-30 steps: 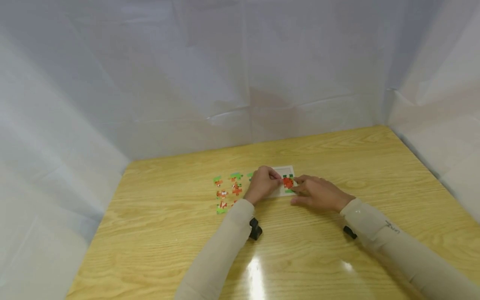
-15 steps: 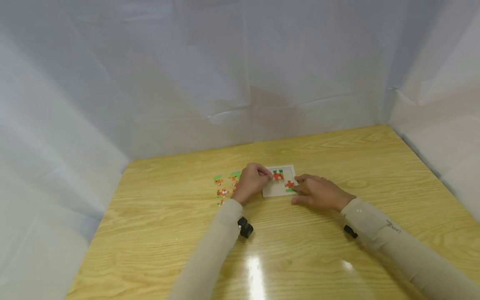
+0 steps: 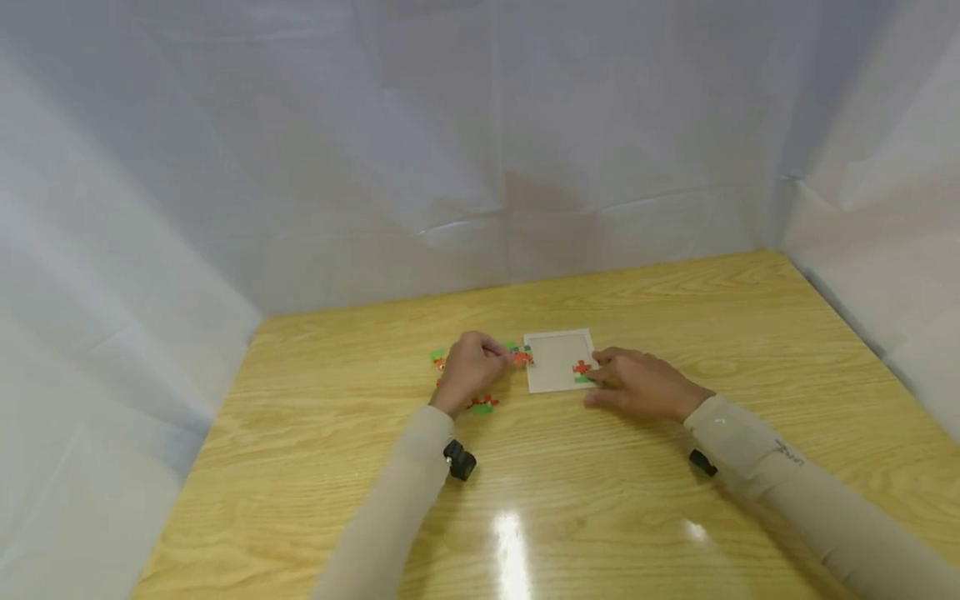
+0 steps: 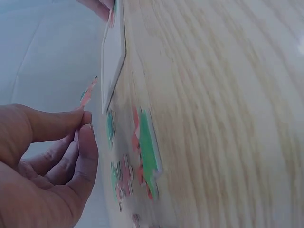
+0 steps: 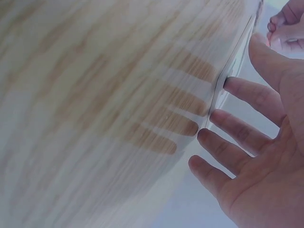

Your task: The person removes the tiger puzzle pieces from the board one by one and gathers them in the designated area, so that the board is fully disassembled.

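A white square puzzle tray (image 3: 558, 360) lies flat on the wooden table (image 3: 600, 467), with one orange and green piece (image 3: 581, 369) in its near right corner. My left hand (image 3: 471, 367) is just left of the tray and pinches an orange puzzle piece (image 3: 521, 357) between thumb and finger; the same piece (image 4: 88, 93) shows above the tabletop in the left wrist view. My right hand (image 3: 637, 383) rests at the tray's right edge with its fingers (image 5: 247, 92) straight, their tips against the tray edge (image 5: 223, 90).
Several loose orange and green puzzle pieces (image 3: 480, 405) lie on the table left of the tray, partly hidden by my left hand; they (image 4: 145, 156) show in the left wrist view. White sheeting walls in the table at the back and sides.
My left hand has lifted an orange piece out of the tray and carried it left, off the tray's left edge. The right hand has stayed at the tray's right edge.
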The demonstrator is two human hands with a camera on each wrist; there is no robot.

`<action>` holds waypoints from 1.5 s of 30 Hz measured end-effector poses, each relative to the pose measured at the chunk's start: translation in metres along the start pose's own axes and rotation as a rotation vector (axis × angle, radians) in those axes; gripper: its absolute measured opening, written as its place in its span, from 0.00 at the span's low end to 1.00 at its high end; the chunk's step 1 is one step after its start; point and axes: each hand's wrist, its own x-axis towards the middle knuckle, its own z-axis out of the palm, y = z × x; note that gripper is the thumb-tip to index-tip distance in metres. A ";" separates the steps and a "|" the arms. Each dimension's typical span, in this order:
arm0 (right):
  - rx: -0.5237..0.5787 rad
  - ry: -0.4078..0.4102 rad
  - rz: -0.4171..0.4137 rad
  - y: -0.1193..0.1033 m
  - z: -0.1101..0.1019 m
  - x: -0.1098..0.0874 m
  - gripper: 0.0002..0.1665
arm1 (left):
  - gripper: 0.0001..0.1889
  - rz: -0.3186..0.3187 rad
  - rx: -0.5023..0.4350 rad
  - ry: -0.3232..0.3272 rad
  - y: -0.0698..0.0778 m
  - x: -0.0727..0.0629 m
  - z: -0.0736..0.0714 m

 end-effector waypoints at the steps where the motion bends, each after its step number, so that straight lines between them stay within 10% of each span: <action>1: 0.000 0.005 -0.001 0.001 0.000 0.000 0.24 | 0.06 -0.004 0.001 0.004 -0.001 -0.001 -0.002; 45: 0.057 0.010 0.039 0.007 0.000 0.001 0.24 | 0.03 0.028 0.188 0.041 -0.010 -0.007 -0.007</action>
